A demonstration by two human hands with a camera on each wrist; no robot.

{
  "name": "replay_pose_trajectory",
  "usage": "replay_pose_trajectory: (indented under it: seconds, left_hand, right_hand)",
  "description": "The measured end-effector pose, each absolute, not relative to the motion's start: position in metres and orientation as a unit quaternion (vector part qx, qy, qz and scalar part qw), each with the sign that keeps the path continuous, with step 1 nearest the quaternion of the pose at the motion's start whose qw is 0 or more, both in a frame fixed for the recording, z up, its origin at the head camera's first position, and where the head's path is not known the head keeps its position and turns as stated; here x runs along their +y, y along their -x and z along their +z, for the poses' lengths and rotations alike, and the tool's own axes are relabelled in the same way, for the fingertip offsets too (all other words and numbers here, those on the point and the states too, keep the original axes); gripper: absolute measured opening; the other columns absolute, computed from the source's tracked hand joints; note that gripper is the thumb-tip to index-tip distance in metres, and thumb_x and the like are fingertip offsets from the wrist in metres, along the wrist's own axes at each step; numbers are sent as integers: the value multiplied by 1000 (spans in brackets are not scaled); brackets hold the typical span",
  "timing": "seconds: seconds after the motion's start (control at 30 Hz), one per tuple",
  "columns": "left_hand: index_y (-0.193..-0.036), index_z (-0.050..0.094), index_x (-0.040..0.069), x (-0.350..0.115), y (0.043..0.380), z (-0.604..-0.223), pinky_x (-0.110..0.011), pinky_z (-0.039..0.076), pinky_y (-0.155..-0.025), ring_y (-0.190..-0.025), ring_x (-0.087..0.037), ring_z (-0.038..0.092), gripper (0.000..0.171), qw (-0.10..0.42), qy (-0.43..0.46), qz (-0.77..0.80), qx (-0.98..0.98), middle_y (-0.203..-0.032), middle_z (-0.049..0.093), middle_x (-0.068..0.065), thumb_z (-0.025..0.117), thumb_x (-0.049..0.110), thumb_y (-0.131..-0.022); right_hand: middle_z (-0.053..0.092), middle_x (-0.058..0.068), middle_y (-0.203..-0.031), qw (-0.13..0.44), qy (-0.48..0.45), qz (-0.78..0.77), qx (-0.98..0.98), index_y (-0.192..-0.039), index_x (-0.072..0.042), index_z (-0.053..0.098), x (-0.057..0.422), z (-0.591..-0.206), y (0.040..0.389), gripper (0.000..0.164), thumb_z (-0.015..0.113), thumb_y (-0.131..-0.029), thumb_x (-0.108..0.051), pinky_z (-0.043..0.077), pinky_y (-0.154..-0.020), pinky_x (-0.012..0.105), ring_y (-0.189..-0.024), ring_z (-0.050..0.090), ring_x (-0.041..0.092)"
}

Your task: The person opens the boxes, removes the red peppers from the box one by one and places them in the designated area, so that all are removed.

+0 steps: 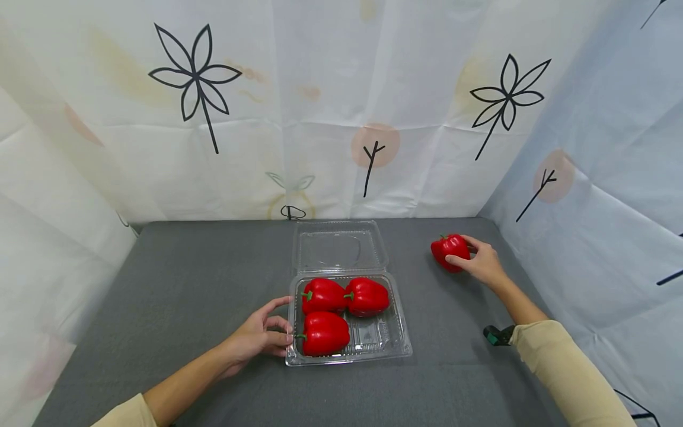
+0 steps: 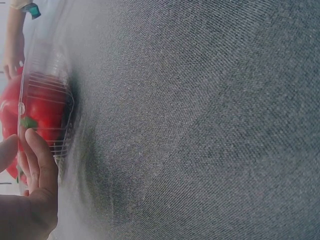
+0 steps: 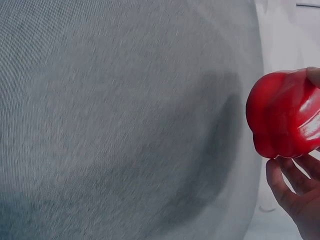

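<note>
A clear plastic clamshell container [image 1: 373, 354] lies on the table with its lid [image 1: 341, 246] folded back. Inside are three red bell peppers: one at the back left [image 1: 323, 295], one at the back right [image 1: 367, 296] and one at the front left [image 1: 325, 334]. My left hand [image 1: 264, 335] holds the container's left rim, thumb and fingers about the edge in the left wrist view. Off to the right, my right hand [image 1: 482, 261] grips another red bell pepper [image 3: 282, 115], its thumb and fingers on opposite sides. A shadow falls on the cloth beside that pepper.
Grey cloth [image 1: 213, 267] covers the table. A white patterned curtain [image 1: 320, 89] hangs behind it and along both sides. The container's front right compartment area shows bare ribbed plastic. A dark wrist device [image 1: 498, 335] sits at the right sleeve.
</note>
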State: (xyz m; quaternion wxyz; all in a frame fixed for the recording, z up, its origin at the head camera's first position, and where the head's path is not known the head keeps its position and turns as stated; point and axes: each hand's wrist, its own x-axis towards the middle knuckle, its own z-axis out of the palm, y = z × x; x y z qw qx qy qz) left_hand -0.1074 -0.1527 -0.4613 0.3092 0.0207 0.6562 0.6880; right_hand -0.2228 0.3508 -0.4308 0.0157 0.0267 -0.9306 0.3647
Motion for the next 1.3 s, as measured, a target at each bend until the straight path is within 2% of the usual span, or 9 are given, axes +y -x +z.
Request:
replay_pose_trajectory:
  seconds: [0.33,0.6,0.7,0.9,1.1,1.2,1.3]
  left_hand:
    - [-153,24,11,-152,107,-462,-39,59,-74,-76,-22,64,80,306,-20,688,657,-95,60,-9,70,2,-89]
    - [-153,24,11,-152,107,-462,-39,59,-74,-76,-23,64,80,306,-17,688,658,-96,60,-9,70,2,-89]
    - [-153,24,10,-152,107,-462,-39,59,-74,-76,-23,64,80,306,-19,688,658,-96,60,-9,70,2,-89]
    - [-153,24,10,-152,107,-462,-39,59,-75,-76,-23,64,80,305,-23,687,659,-96,60,-9,70,2,-89]
    - [-153,24,11,-152,108,-462,-39,59,-75,-78,-23,64,80,306,-20,685,661,-96,61,-9,70,3,-89]
    - [-153,24,11,-152,108,-463,-39,59,-74,-78,-23,64,80,305,-20,686,660,-96,61,-9,70,3,-89]
    - [-153,24,10,-152,107,-463,-39,59,-74,-77,-22,64,80,304,-21,687,659,-95,61,-9,70,3,-89]
  right_hand:
    - [44,37,-138,-12,23,338,-941,-148,13,29,373,-445,223,80,63,-96,-37,51,-91,58,-121,45,50]
    - [47,39,-136,-10,20,340,-940,-148,14,29,382,-452,223,81,60,-97,-42,50,-91,55,-119,49,49]
    - [44,39,-138,-16,23,343,-939,-148,13,28,381,-451,224,82,59,-97,-43,49,-93,57,-121,47,50]
    - [34,38,-147,-19,25,350,-936,-153,8,19,378,-446,224,86,60,-96,-43,45,-96,63,-130,38,52]
    - [22,32,-155,11,19,343,-939,-157,-1,14,364,-436,221,94,66,-91,-42,40,-98,68,-138,26,52]
    - [21,29,-157,26,4,342,-939,-158,-5,15,352,-428,219,94,69,-90,-39,42,-96,68,-137,27,52]
    - [28,29,-154,34,-22,345,-938,-159,-9,16,338,-423,217,92,71,-90,-36,48,-91,65,-132,34,51]
